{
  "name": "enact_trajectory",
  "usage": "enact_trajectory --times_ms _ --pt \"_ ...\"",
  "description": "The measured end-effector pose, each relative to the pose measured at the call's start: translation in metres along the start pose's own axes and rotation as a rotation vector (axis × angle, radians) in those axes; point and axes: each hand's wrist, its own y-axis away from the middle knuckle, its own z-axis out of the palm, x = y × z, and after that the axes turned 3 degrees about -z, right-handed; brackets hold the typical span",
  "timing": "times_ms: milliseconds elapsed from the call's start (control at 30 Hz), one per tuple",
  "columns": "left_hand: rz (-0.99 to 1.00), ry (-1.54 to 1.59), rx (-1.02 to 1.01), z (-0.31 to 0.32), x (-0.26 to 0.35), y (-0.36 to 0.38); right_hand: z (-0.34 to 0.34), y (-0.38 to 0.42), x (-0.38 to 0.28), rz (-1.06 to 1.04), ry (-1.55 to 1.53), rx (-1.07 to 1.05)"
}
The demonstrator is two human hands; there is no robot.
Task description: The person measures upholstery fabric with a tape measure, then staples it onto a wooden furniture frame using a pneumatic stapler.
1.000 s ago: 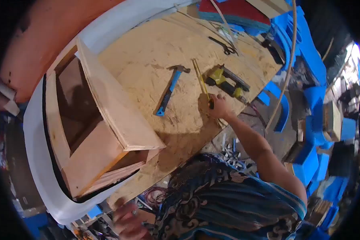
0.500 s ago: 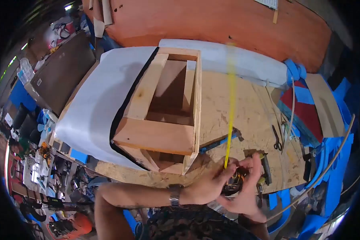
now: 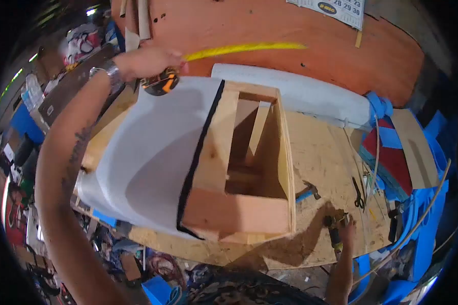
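Note:
Raised at the upper left, my left hand is closed around a black and orange tape measure. Its yellow blade runs out to the right in front of the orange-brown wall. Below it stands a wooden frame box with open bays, its left part covered in whitish sheet material edged by a black strip. My right hand is low at the right, its fingers closed at a black and yellow-green power tool on the bench. My fingertips there are small and partly hidden.
A hammer with a blue handle and black scissors lie on the plywood bench. A white roll lies along the back. Red and blue foam pieces and a long curved strip are at the right.
My left hand has swung up and left with the tape measure, whose blade now points right instead of up. My right hand has left the tape and moved right to the power tool.

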Motion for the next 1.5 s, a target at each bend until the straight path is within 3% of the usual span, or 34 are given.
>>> enact_trajectory --times_ms 67,167,300,600,767,867,967,1100,1167,1233,1300,1400,1500 --pt "0.079 -0.331 -0.086 -0.010 -0.039 -0.038 0.009 0.031 0.007 0.111 0.215 -0.082" --pt "0.070 -0.281 -0.113 0.002 -0.078 -0.085 0.039 0.043 0.046 0.011 0.393 -0.197" --pt "0.156 -0.069 -0.305 0.013 -0.104 -0.134 0.032 0.040 0.026 0.185 0.253 -0.131" --pt "0.156 -0.116 -0.315 0.039 -0.114 -0.201 0.043 0.014 0.003 0.215 0.294 -0.197" --pt "0.096 -0.165 -0.311 0.038 -0.104 -0.194 0.054 0.006 0.006 0.402 0.233 -0.202" --pt "0.086 -0.209 -0.245 0.031 -0.100 -0.181 0.041 0.013 -0.017 0.239 0.028 -0.105" --pt "0.123 -0.260 -0.141 0.039 -0.103 -0.178 0.049 0.009 -0.023 0.356 0.143 -0.042" --pt "0.129 -0.414 -0.150 0.035 -0.089 -0.171 0.037 -0.013 -0.011 0.210 0.017 -0.152" --pt "0.178 -0.460 -0.129 0.040 -0.096 -0.178 0.013 -0.027 -0.019 0.056 -0.052 -0.034" --pt "0.222 -0.465 -0.107 0.043 -0.101 -0.181 -0.010 -0.072 0.020 0.046 0.100 -0.054" --pt "0.256 -0.450 -0.100 0.041 -0.102 -0.180 -0.093 -0.083 -0.077 0.072 0.080 0.125" --pt "0.160 -0.114 -0.094 0.034 -0.103 -0.179 -0.205 -0.130 -0.107 -0.085 -0.496 0.052" --pt "0.201 0.514 -0.097 0.028 -0.114 -0.191 -0.300 -0.151 -0.241 -0.287 -0.518 0.130"
